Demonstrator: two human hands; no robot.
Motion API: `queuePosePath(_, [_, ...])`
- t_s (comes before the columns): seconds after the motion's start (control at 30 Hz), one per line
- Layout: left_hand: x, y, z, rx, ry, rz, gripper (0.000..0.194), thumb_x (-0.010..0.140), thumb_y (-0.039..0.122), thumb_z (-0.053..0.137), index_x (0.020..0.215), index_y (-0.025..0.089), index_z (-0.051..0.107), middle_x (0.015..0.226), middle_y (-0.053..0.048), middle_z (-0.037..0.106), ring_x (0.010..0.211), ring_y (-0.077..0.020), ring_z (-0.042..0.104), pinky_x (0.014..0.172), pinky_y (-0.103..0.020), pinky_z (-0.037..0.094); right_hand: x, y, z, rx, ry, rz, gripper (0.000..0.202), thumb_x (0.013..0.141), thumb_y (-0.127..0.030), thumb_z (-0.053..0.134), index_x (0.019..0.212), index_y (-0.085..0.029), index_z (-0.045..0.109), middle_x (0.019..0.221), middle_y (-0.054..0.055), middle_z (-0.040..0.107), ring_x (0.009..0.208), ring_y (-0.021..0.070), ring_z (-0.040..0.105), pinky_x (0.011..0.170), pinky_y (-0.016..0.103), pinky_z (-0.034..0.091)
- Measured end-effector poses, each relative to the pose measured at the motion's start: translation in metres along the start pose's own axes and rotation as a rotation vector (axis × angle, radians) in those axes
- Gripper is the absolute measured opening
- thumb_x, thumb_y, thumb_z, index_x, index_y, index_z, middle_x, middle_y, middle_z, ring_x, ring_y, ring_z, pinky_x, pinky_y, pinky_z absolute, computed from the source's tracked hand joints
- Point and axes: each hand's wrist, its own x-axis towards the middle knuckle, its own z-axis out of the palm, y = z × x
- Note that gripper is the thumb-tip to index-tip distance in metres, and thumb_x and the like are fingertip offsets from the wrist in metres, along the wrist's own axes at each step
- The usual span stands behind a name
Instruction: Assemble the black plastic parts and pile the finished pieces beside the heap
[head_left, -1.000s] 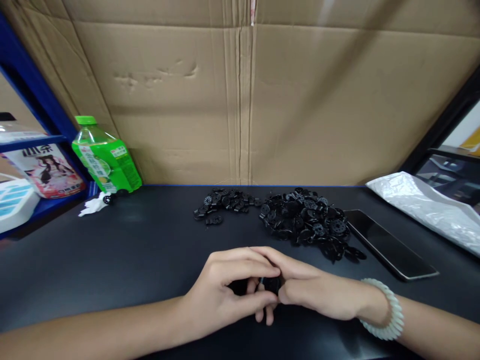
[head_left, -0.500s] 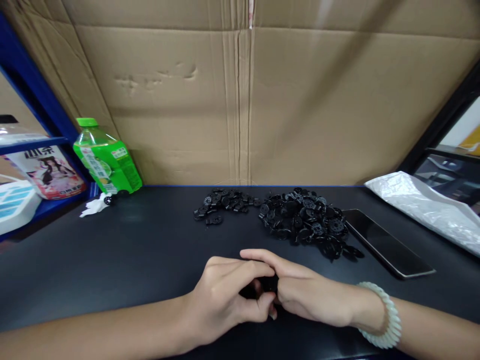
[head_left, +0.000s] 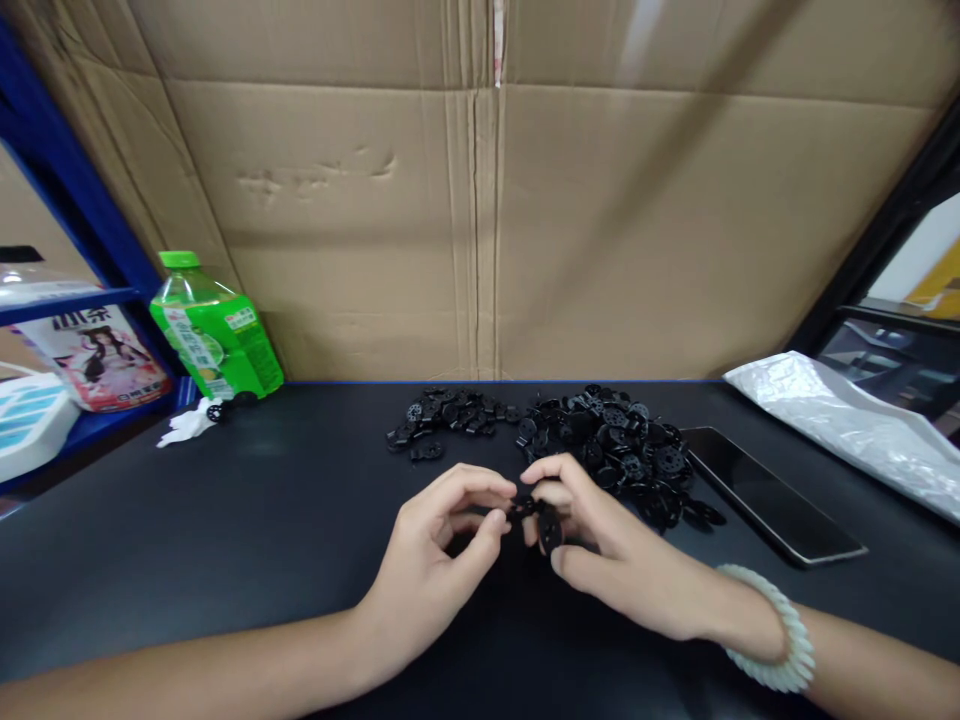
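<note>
My left hand [head_left: 439,555] curls with its thumb and fingertips on the narrow end of a small black plastic part. My right hand [head_left: 611,545], with a pale beaded bracelet [head_left: 776,630] at the wrist, grips the round end of the same black plastic part [head_left: 550,530]. The fingers partly hide it, so I cannot tell whether it is one piece or two. Just beyond the right hand lies a large heap of black round plastic parts [head_left: 615,440]. A smaller heap of similar parts [head_left: 457,410] sits to its left.
A phone [head_left: 772,490] lies right of the large heap, with a silvery plastic bag [head_left: 840,410] behind it. At the left stand a green drink bottle [head_left: 217,335] and a blue shelf [head_left: 112,300]. A crumpled white tissue [head_left: 186,425] lies before the bottle. Cardboard [head_left: 337,230] walls the back.
Both hands have risen slightly away from me and drawn a little apart. The black plastic part, mostly hidden between them before, now shows. The view has tilted up slightly.
</note>
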Motion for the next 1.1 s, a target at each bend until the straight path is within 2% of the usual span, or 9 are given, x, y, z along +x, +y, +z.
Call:
queuePosePath(0.07, [0.000, 0.001, 0.000, -0.013, 0.006, -0.037, 0.020, 0.086, 0.010, 0.053, 0.101, 0.021, 0.059, 0.094, -0.003, 0.065, 0.085, -0.0162, 0.069, 0.072, -0.027, 0.060, 0.000, 0.000, -0.011, -0.285, 0.127, -0.086, 0.044, 0.074, -0.005, 0.045, 0.113, -0.023, 0.036, 0.096, 0.002, 0.055, 0.085, 0.0152, 0.054, 0.078, 0.033, 0.045])
queuePosePath(0.17, [0.000, 0.002, 0.000, -0.013, -0.043, -0.093, 0.025, 0.085, 0.010, 0.052, 0.107, 0.021, 0.051, 0.089, -0.002, 0.066, 0.076, -0.0150, 0.070, 0.069, -0.028, 0.060, 0.004, 0.003, -0.036, -0.739, 0.411, -0.256, 0.032, 0.074, -0.010, 0.053, 0.104, -0.022, 0.045, 0.099, 0.006, 0.057, 0.094, 0.0215, 0.055, 0.085, 0.039, 0.045])
queuePosePath(0.23, [0.000, 0.001, 0.000, 0.030, -0.114, -0.093, 0.025, 0.084, 0.010, 0.051, 0.107, 0.020, 0.050, 0.088, -0.002, 0.066, 0.075, -0.0150, 0.069, 0.069, -0.029, 0.060, 0.009, 0.005, -0.053, -0.959, 0.598, -0.312, 0.033, 0.075, -0.014, 0.054, 0.107, -0.020, 0.048, 0.105, 0.010, 0.056, 0.102, 0.0267, 0.054, 0.089, 0.045, 0.044])
queuePosePath(0.3, [-0.001, 0.001, 0.000, 0.090, -0.176, -0.065, 0.027, 0.083, 0.008, 0.051, 0.107, 0.020, 0.050, 0.090, -0.003, 0.066, 0.079, -0.0154, 0.069, 0.073, -0.031, 0.060, 0.013, 0.007, -0.064, -1.083, 0.678, -0.334, 0.039, 0.074, -0.015, 0.055, 0.112, -0.018, 0.048, 0.112, 0.014, 0.056, 0.110, 0.0305, 0.051, 0.095, 0.050, 0.042])
queuePosePath(0.4, [-0.001, 0.000, -0.001, 0.195, -0.228, -0.033, 0.030, 0.081, 0.005, 0.051, 0.107, 0.020, 0.052, 0.095, -0.003, 0.067, 0.089, -0.0167, 0.068, 0.084, -0.034, 0.058, 0.012, 0.005, -0.063, -1.075, 0.673, -0.346, 0.046, 0.073, -0.014, 0.054, 0.118, -0.017, 0.046, 0.120, 0.014, 0.054, 0.116, 0.0306, 0.048, 0.099, 0.051, 0.040])
queuePosePath(0.6, [0.004, -0.005, 0.000, 0.221, -0.208, -0.102, 0.034, 0.081, 0.009, 0.054, 0.113, 0.020, 0.053, 0.115, -0.006, 0.061, 0.114, -0.0205, 0.058, 0.102, -0.043, 0.050, 0.002, -0.008, -0.037, -0.895, 0.676, -0.453, 0.039, 0.077, -0.009, 0.051, 0.114, -0.020, 0.052, 0.115, 0.009, 0.057, 0.112, 0.0247, 0.051, 0.099, 0.044, 0.040])
queuePosePath(0.77, [0.015, -0.010, 0.006, 0.209, -0.202, -0.120, 0.055, 0.081, 0.016, 0.059, 0.132, 0.020, 0.040, 0.142, -0.013, 0.044, 0.134, -0.0261, 0.042, 0.111, -0.051, 0.038, 0.000, -0.012, -0.036, -0.821, 0.761, -0.548, 0.030, 0.077, -0.005, 0.050, 0.102, -0.019, 0.057, 0.104, 0.008, 0.061, 0.104, 0.0233, 0.053, 0.095, 0.041, 0.041])
queuePosePath(0.97, [0.055, -0.020, 0.037, 0.251, -0.170, -0.143, 0.081, 0.080, 0.027, 0.064, 0.146, 0.007, 0.022, 0.157, -0.023, 0.018, 0.147, -0.0312, 0.013, 0.119, -0.052, 0.016, -0.001, -0.009, -0.041, -0.758, 0.795, -0.581, 0.025, 0.078, -0.004, 0.050, 0.096, -0.019, 0.060, 0.098, 0.007, 0.061, 0.099, 0.0223, 0.054, 0.092, 0.040, 0.042])
queuePosePath(1.1, [0.080, -0.033, 0.068, 0.262, -0.156, -0.177, 0.087, 0.083, 0.042, 0.061, 0.147, 0.001, 0.019, 0.156, -0.029, 0.015, 0.146, -0.0368, 0.007, 0.117, -0.054, 0.017, 0.002, -0.002, -0.046, -0.734, 0.835, -0.596, 0.025, 0.077, -0.006, 0.052, 0.095, -0.020, 0.061, 0.097, 0.005, 0.062, 0.097, 0.0212, 0.055, 0.090, 0.038, 0.043])
